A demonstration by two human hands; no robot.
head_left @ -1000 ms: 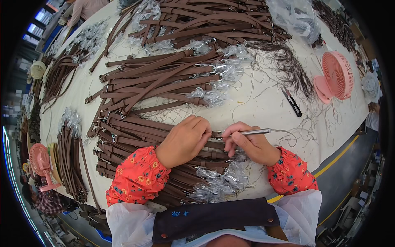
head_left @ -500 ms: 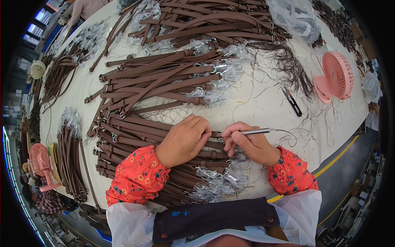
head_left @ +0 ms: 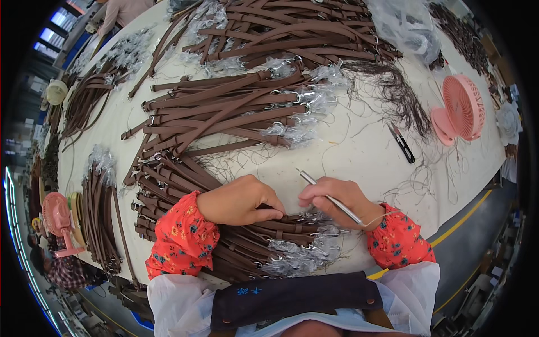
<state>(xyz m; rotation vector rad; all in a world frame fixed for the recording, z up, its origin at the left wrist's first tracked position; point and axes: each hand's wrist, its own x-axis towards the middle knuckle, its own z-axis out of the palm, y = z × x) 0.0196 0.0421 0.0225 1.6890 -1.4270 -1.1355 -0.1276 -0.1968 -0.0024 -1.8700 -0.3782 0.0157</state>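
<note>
Pinching a silvery pen-like tool [head_left: 343, 209] – right hand [head_left: 341, 197], tip pointing away | left hand [head_left: 244, 200] curled over brown straps [head_left: 241, 247], can't tell if it's gripping one | straps piled on the pale table [head_left: 359, 143] – black snips [head_left: 403, 147] off to the right

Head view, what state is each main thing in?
Metal tool: corded, held in right hand
Left hand: at brown straps, hold unclear
Brown straps: heaped, some ends plastic-wrapped
Black snips: lying untouched
Dark threads: loose, tangled
Right pink fan: standing, running unclear
</note>
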